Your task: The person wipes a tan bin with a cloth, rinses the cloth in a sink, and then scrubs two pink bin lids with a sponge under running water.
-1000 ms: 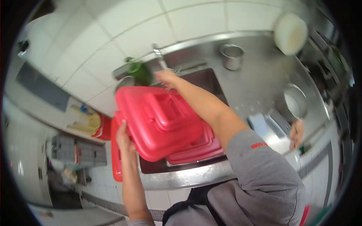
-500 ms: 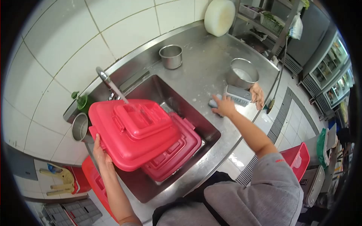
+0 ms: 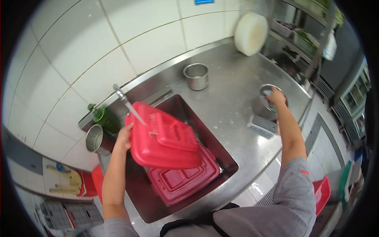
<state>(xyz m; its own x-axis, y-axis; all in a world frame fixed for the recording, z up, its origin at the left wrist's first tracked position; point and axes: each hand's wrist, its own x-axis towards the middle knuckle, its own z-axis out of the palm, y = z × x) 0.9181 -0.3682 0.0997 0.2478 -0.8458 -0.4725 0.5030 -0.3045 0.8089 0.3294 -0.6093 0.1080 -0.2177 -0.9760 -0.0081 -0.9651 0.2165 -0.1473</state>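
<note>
My left hand grips the edge of a red plastic lid, which is tilted over the sink while water runs onto it. A second red lid lies in the sink below. My right hand reaches into a metal pot on the counter, its fingers closed around a greyish sponge that is mostly hidden. A grey digital scale sits at the pot's base.
The tap is running. Left of the sink stand a green pump bottle and a metal pot. On the steel counter are another metal pot and a round white block. Shelves with baskets stand beyond.
My right hand has moved from the counter beside the scale into the pot, and the sponge has left the counter. The held lid is tilted more steeply under the water.
</note>
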